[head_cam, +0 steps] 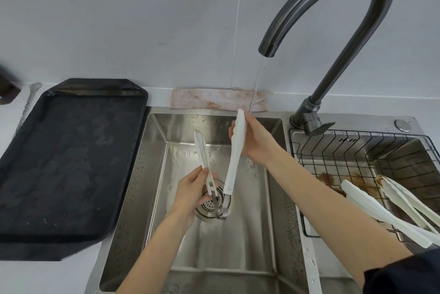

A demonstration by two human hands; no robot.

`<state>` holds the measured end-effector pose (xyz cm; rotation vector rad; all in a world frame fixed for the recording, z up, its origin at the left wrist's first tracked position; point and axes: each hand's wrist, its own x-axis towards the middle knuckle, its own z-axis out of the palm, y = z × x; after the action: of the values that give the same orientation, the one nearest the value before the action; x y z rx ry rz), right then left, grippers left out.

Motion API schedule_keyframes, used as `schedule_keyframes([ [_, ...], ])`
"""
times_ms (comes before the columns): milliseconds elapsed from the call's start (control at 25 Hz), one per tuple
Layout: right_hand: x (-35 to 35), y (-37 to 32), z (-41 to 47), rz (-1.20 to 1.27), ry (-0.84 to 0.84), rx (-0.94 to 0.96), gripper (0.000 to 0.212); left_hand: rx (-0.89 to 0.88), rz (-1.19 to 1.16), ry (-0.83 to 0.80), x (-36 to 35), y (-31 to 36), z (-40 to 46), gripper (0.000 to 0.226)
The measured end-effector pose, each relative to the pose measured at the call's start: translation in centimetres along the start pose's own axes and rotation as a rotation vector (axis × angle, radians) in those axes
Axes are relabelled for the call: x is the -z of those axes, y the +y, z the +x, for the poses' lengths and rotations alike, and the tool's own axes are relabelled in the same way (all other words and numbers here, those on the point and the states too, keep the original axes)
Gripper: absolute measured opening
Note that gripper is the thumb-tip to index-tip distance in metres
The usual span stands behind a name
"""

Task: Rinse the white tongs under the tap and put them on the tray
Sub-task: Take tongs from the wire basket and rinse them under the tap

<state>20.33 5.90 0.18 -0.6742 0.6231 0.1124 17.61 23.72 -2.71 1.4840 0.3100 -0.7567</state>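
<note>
White tongs [232,160] with a metal hinge are spread wide in a V over the steel sink [238,246], hinge down near the drain. My left hand [192,193] grips the left arm low down. My right hand [252,141] holds the tip of the right arm, up where a thin stream of water falls from the dark curved tap [333,7]. The black tray [21,174] lies on the counter to the left of the sink, wet and with nothing on it.
More white tongs [390,212] lie in a black wire basket [309,174] over the right basin, beside brown stains. A stained cloth [214,100] lies along the wall behind the sink. A dark object [7,88] sits at the far left edge.
</note>
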Motion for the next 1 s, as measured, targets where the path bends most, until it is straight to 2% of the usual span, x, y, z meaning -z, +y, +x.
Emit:
schedule_keyframes([
  [120,-0.3,-0.4,-0.3,0.071,-0.026,-0.010,0.032,-0.007,-0.003,-0.022,-0.4,-0.1,-0.1,0.024],
  [360,-0.5,-0.6,-1.1,-0.133,-0.080,0.055,0.020,-0.009,-0.006,-0.016,-0.4,-0.1,-0.3,0.016],
  [440,-0.9,-0.7,-0.8,-0.198,0.031,0.062,0.027,-0.012,-0.014,-0.010,-0.4,-0.1,-0.4,0.015],
  [560,-1.0,-0.7,0.1,-0.235,0.286,0.058,0.039,-0.012,-0.010,0.000,-0.5,-0.1,-0.4,0.013],
  [640,-0.3,-0.4,0.5,-0.286,0.406,0.104,0.036,-0.023,-0.010,0.009,-0.6,0.0,-0.4,0.023],
  [720,0.8,0.2,0.6,-0.485,0.495,0.166,0.027,-0.070,0.016,0.020,-0.9,0.3,-0.4,0.030],
  [840,2.8,1.6,-0.1,-0.760,0.560,0.231,0.029,-0.223,0.216,0.064,-1.6,0.5,-0.5,0.031],
  [1000,3.0,2.3,-1.5,-0.720,0.507,0.374,0.045,-0.379,0.505,0.163,-2.4,0.5,-0.1,0.037],
])
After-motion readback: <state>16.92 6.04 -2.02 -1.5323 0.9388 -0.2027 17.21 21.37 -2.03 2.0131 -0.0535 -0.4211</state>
